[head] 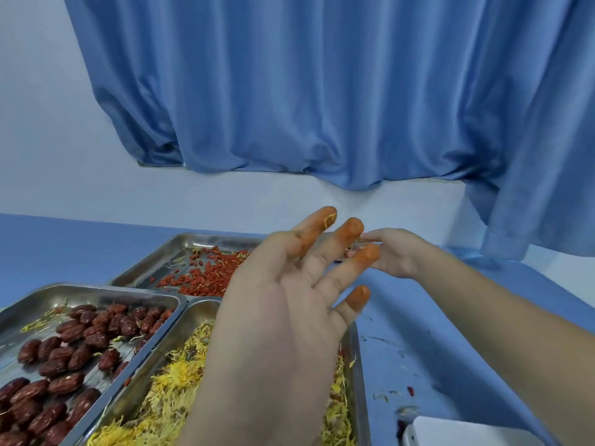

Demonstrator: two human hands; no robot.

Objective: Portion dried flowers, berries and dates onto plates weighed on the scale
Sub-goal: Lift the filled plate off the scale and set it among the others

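The left hand (289, 304) is raised above the trays with its back to the camera, fingers spread and holding nothing; the fingertips (352, 228) are stained orange and one yellow petal sticks to the index finger. The right hand (391, 252) reaches in from 4 o'clock, and its fingers are hidden behind the left fingertips, so whether it holds something cannot be told. At 9 o'clock a steel tray (96, 296) holds red dates (74, 346). At 6 o'clock the yellow dried flowers (174, 381) lie in a second tray, partly covered by the left forearm. At 11 o'clock the red berries (199, 275) lie in a third tray. A blue curtain (306, 91) hangs behind. A white object (457, 432) is at 5 o'clock on the blue table (402, 317).
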